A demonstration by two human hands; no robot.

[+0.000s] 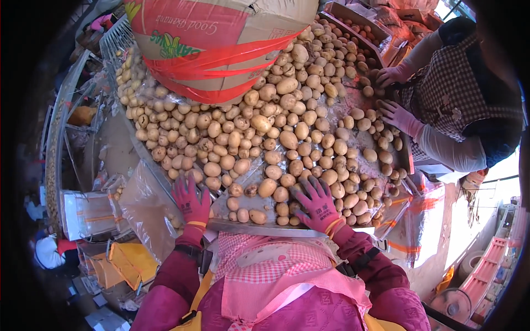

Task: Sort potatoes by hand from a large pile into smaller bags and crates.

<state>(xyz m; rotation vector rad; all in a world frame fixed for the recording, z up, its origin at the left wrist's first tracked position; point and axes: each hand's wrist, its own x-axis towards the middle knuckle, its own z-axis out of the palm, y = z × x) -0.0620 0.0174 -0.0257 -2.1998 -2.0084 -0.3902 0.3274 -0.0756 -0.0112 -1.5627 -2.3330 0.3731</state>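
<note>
Many loose potatoes (243,124) cover a metal sorting table (256,227) in front of me, piled deeper toward the far side. In a pink glove, my left hand (191,204) lies at the table's near left edge with its fingers spread, fingertips beside a few potatoes. My right hand (319,205), gloved the same way, is spread over potatoes near the front edge, its fingertips touching some of them. Neither hand grips anything. Between my hands, small potatoes (243,215) lie scattered on bare metal.
A large cardboard carton (204,44) wrapped in red tape stands on the far potatoes. On the right a co-worker's gloved hands (400,116) rest among potatoes. A tray of reddish potatoes (361,30) sits at the back. Plastic-lined boxes (88,215) stand at left.
</note>
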